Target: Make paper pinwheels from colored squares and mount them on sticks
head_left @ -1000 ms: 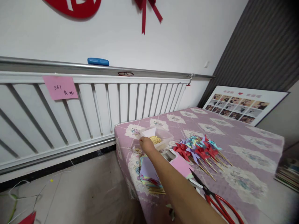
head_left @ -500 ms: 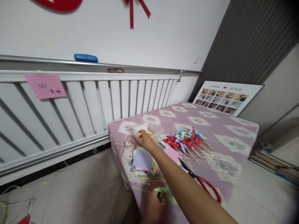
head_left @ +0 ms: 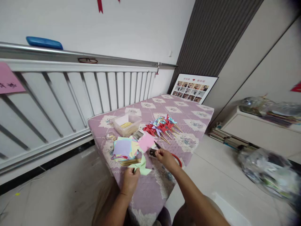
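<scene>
My left hand pinches a light green paper pinwheel near the table's front edge. Fingers closed together, my right hand is over the scissors and beside a small dark patterned box; what it holds, if anything, is too small to make out. The scissors are partly hidden under that hand. Behind the pinwheel lie a stack of coloured paper squares, some thin sticks and a pink sheet. Finished pinwheels on sticks are bunched farther back.
A clear plastic box holding yellowish sticks stands at the back left, with a small round container by it. A patterned cloth covers the table. The white radiator runs along the left; plastic bags lie at the right.
My right hand has drawn back from the plastic box of sticks to beside the scissors. The green pinwheel in my left hand now shows more fully. The view has swung right.
</scene>
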`<action>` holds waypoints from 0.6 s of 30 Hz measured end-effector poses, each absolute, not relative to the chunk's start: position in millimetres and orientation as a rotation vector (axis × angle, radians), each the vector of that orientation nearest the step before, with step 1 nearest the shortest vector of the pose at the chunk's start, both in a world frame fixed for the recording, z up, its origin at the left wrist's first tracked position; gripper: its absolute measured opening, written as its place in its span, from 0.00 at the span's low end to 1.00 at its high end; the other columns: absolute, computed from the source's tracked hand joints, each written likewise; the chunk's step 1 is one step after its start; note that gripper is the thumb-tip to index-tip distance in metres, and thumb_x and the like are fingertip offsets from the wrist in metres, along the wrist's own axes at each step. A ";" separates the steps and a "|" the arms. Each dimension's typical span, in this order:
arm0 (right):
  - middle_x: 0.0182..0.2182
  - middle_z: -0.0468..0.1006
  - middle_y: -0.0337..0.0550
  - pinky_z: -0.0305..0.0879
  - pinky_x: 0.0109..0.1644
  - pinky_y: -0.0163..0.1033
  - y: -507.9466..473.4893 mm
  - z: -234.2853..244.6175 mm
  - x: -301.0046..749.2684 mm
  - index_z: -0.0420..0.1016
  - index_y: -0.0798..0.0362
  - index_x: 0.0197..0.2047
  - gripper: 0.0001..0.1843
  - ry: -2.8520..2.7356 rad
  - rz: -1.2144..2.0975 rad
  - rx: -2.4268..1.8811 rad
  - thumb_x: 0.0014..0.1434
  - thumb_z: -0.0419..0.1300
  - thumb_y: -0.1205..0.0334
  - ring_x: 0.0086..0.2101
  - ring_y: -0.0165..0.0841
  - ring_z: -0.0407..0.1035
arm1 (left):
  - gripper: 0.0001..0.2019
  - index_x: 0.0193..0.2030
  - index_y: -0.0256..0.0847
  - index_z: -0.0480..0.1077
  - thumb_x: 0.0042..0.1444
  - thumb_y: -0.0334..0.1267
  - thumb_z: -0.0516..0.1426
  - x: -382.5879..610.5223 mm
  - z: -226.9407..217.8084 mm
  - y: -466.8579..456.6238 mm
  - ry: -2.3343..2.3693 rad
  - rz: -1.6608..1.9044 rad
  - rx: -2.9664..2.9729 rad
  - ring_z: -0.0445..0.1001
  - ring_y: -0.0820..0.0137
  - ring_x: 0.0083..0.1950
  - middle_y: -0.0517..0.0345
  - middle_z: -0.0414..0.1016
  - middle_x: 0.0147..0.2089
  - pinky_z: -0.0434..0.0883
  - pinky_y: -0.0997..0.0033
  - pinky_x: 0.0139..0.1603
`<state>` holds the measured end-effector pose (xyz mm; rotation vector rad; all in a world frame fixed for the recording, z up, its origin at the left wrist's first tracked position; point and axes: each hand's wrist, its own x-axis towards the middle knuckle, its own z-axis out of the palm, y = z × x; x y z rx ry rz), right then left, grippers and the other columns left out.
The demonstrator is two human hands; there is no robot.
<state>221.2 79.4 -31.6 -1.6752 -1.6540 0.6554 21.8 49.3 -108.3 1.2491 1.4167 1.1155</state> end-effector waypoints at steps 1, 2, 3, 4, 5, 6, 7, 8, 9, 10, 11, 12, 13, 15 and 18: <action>0.18 0.67 0.34 0.57 0.26 0.33 68.2 -41.4 222.3 0.65 0.51 0.23 0.09 -1.670 0.655 -1.684 0.53 0.53 0.62 0.21 0.29 0.62 | 0.11 0.20 0.39 0.66 0.46 0.43 0.55 21.8 -107.4 48.9 1.428 1.114 1.257 0.61 0.72 0.25 0.65 0.63 0.19 0.58 0.74 0.27; 0.18 0.68 0.34 0.57 0.27 0.33 58.5 -50.5 222.4 0.66 0.51 0.22 0.08 -1.681 0.646 -1.689 0.52 0.53 0.64 0.22 0.30 0.62 | 0.11 0.20 0.39 0.66 0.46 0.43 0.55 21.8 -106.4 48.4 1.438 1.111 1.264 0.60 0.73 0.24 0.65 0.62 0.18 0.57 0.74 0.27; 0.19 0.69 0.35 0.58 0.27 0.34 50.4 -58.5 221.8 0.66 0.51 0.22 0.08 -1.697 0.636 -1.688 0.51 0.52 0.65 0.22 0.30 0.63 | 0.12 0.19 0.40 0.65 0.46 0.44 0.54 22.0 -105.3 48.0 1.448 1.107 1.269 0.59 0.74 0.24 0.66 0.61 0.18 0.56 0.74 0.26; 0.20 0.69 0.36 0.58 0.28 0.34 43.7 -65.3 220.9 0.66 0.51 0.22 0.08 -1.713 0.623 -1.683 0.51 0.52 0.66 0.23 0.31 0.64 | 0.12 0.19 0.40 0.64 0.47 0.44 0.54 22.2 -104.1 47.4 1.461 1.103 1.273 0.57 0.74 0.23 0.66 0.59 0.18 0.55 0.74 0.26; 0.21 0.70 0.37 0.59 0.30 0.34 38.5 -70.8 220.0 0.66 0.51 0.22 0.08 -1.726 0.606 -1.677 0.51 0.52 0.67 0.25 0.32 0.65 | 0.12 0.18 0.40 0.63 0.47 0.44 0.54 22.5 -102.9 47.0 1.478 1.098 1.277 0.56 0.75 0.23 0.66 0.58 0.18 0.54 0.74 0.25; 0.22 0.71 0.37 0.60 0.31 0.35 34.6 -75.2 219.0 0.66 0.51 0.23 0.07 -1.740 0.587 -1.670 0.51 0.51 0.67 0.26 0.32 0.66 | 0.12 0.18 0.41 0.62 0.46 0.44 0.54 22.8 -101.7 46.5 1.499 1.092 1.280 0.54 0.75 0.22 0.67 0.56 0.18 0.53 0.74 0.24; 0.24 0.71 0.38 0.61 0.33 0.35 31.7 -78.4 218.2 0.66 0.51 0.24 0.07 -1.755 0.568 -1.662 0.51 0.51 0.68 0.28 0.33 0.66 | 0.13 0.17 0.41 0.60 0.46 0.44 0.54 23.0 -100.4 46.1 1.523 1.085 1.283 0.53 0.76 0.22 0.67 0.54 0.17 0.51 0.74 0.24; 0.25 0.72 0.39 0.62 0.35 0.35 29.8 -80.9 217.5 0.66 0.51 0.25 0.07 -1.771 0.550 -1.655 0.52 0.52 0.68 0.29 0.33 0.67 | 0.14 0.16 0.41 0.59 0.45 0.44 0.54 23.3 -99.3 45.9 1.548 1.077 1.286 0.51 0.76 0.22 0.68 0.52 0.17 0.50 0.73 0.23; 0.26 0.73 0.39 0.62 0.36 0.35 28.6 -82.7 216.8 0.67 0.51 0.26 0.06 -1.788 0.533 -1.648 0.52 0.52 0.69 0.30 0.34 0.68 | 0.14 0.15 0.42 0.57 0.45 0.44 0.54 23.7 -98.3 45.8 1.572 1.068 1.289 0.49 0.76 0.21 0.68 0.50 0.16 0.49 0.73 0.23; 0.27 0.73 0.40 0.62 0.37 0.36 27.9 -84.1 216.1 0.67 0.51 0.27 0.06 -1.805 0.516 -1.644 0.52 0.53 0.69 0.31 0.34 0.68 | 0.15 0.15 0.42 0.56 0.45 0.44 0.54 24.1 -97.6 45.8 1.593 1.059 1.290 0.48 0.77 0.21 0.68 0.48 0.16 0.48 0.73 0.23; 0.29 0.74 0.41 0.63 0.38 0.36 27.6 -85.2 215.4 0.68 0.51 0.28 0.06 -1.820 0.498 -1.643 0.52 0.53 0.69 0.32 0.35 0.69 | 0.16 0.14 0.43 0.54 0.45 0.45 0.54 24.5 -97.3 46.1 1.612 1.050 1.291 0.47 0.77 0.21 0.68 0.46 0.16 0.48 0.73 0.23; 0.30 0.74 0.41 0.63 0.39 0.36 27.5 -86.2 214.7 0.69 0.51 0.29 0.05 -1.834 0.479 -1.646 0.53 0.53 0.69 0.33 0.35 0.69 | 0.16 0.14 0.43 0.53 0.45 0.45 0.53 25.0 -97.4 46.6 1.628 1.041 1.290 0.46 0.77 0.21 0.68 0.45 0.16 0.47 0.73 0.23; 0.31 0.75 0.42 0.62 0.39 0.37 27.4 -87.0 214.1 0.70 0.51 0.30 0.06 -1.845 0.459 -1.652 0.54 0.54 0.69 0.34 0.36 0.70 | 0.17 0.14 0.43 0.52 0.45 0.45 0.53 25.5 -98.0 47.2 1.640 1.032 1.290 0.46 0.77 0.21 0.68 0.45 0.16 0.46 0.72 0.23; 0.32 0.75 0.43 0.62 0.39 0.37 27.3 -88.7 213.2 0.71 0.51 0.32 0.06 -1.864 0.413 -1.672 0.56 0.53 0.69 0.34 0.36 0.70 | 0.17 0.13 0.44 0.51 0.44 0.46 0.53 26.5 -100.1 48.5 1.651 1.014 1.291 0.45 0.77 0.21 0.68 0.44 0.16 0.45 0.72 0.23; 0.32 0.76 0.44 0.62 0.38 0.36 27.1 -91.2 212.9 0.71 0.51 0.33 0.07 -1.902 0.348 -1.692 0.57 0.53 0.70 0.34 0.36 0.70 | 0.17 0.14 0.44 0.51 0.44 0.47 0.53 27.4 -103.6 50.2 1.645 0.997 1.290 0.46 0.77 0.21 0.68 0.45 0.16 0.46 0.72 0.23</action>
